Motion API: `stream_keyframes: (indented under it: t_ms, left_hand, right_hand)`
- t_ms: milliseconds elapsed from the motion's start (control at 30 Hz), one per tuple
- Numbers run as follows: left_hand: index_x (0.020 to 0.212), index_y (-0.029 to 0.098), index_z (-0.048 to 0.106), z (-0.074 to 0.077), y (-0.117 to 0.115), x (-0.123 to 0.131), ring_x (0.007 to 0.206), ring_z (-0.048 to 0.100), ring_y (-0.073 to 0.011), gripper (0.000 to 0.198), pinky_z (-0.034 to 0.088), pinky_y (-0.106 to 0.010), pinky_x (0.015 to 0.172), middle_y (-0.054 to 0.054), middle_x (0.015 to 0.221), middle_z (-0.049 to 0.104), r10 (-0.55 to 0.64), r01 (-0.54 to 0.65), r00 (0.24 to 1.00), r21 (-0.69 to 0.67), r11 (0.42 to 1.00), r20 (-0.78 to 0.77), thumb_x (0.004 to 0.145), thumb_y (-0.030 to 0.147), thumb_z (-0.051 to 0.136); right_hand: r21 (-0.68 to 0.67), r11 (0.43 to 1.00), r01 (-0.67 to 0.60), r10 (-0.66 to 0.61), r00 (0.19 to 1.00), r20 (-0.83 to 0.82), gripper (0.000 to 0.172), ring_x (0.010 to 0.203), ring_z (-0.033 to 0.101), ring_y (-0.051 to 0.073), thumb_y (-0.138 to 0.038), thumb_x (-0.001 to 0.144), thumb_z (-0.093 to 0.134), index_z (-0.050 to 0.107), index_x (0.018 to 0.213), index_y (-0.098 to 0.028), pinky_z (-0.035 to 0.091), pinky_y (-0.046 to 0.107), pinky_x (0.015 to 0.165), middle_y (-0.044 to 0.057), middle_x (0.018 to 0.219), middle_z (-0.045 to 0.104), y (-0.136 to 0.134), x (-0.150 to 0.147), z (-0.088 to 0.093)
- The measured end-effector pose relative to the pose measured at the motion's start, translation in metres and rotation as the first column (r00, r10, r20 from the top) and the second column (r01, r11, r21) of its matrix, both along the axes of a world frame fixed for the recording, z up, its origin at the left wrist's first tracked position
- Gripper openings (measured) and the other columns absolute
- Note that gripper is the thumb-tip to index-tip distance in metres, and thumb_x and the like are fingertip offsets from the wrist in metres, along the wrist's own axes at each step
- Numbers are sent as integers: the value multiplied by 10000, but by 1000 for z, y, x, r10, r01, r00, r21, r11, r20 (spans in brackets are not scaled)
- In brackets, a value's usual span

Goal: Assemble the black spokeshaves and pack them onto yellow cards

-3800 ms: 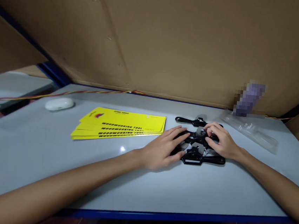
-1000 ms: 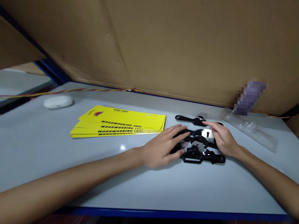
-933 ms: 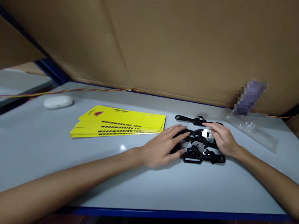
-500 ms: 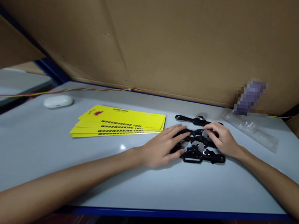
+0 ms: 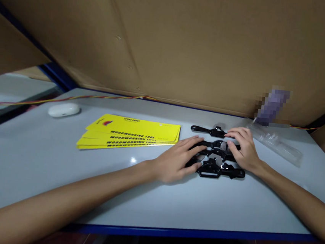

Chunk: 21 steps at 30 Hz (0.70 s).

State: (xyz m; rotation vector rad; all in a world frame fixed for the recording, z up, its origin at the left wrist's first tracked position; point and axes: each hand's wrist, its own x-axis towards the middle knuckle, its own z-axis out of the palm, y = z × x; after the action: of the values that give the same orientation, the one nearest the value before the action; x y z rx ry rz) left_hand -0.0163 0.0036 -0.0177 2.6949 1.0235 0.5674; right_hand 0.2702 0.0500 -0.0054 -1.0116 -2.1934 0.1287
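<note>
Several black spokeshaves lie in a stack of rows on the table, the nearest spokeshave (image 5: 211, 169) with its right handle pointing right. Over their left handles rests my left hand (image 5: 177, 158), palm down, fingers spread and touching them. My right hand (image 5: 244, 151) hovers at the right ends, its fingers and thumb apart, fingertips by the right handle of the farthest spokeshave (image 5: 209, 130). That spokeshave lies a little behind the others, and my fingers hide its right end. Whether those fingertips touch it, I cannot tell.
Yellow printed cards (image 5: 132, 132) are fanned out left of the spokeshaves. A white earbud case (image 5: 64, 110) sits farther left. Clear plastic packaging (image 5: 278, 144) lies at the right rear. A brown board (image 5: 187, 47) rises behind the table, with a red-yellow wire (image 5: 96, 97) along its foot.
My right hand has opened, its fingers reaching farther back toward the farthest spokeshave and away from the thumb. My left hand has stayed in place.
</note>
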Motion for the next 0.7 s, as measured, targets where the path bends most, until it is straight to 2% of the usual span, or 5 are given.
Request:
stream_keyframes:
  t_ms: [133,267,433,533,700]
  left_hand:
    - [1498,172,480,-1,-1,0,1532,376,-392,513,439,-631,1183,-186,1623,435,3,-3,1000,-9,1000,8,1050,421,464]
    - [1536,181,433,-2,-1,0,1543,352,-392,545,422,-628,1197,-179,1633,420,6,-6,1000,-22,1000,8,1053,433,454]
    - [1551,201,407,-1,-1,0,1572,267,-418,568,376,-671,1216,-159,1644,400,28,-28,999,-43,999,16,1046,456,452]
    - [1555,204,392,0,-1,1,1579,241,-425,578,360,-679,1223,-157,1642,395,36,-36,999,-50,998,8,1037,447,472]
    - [1552,177,382,1,-1,2,1561,258,-441,593,349,-700,1219,-180,1618,405,41,-41,999,-48,998,5,1034,455,466]
  right_hand:
    - [-99,995,0,0,1000,1,212,1329,540,343,-356,1019,495,609,1162,-251,388,646,1104,127,1403,643,6,3,1]
    - [-219,975,-34,61,991,117,335,1328,590,337,-374,1040,463,524,1350,-262,291,715,1177,125,1383,677,12,3,3]
    - [-258,964,-62,100,985,138,321,1176,666,319,-375,1044,458,578,1310,-241,530,573,997,135,1283,706,9,1,4]
    - [-267,960,-80,118,985,126,326,1144,665,308,-366,1044,465,576,1320,-232,540,551,990,131,1251,690,7,1,6]
    - [-312,946,-85,154,967,203,473,1195,629,307,-446,1056,452,485,1509,-315,522,551,1045,120,1299,597,5,1,7]
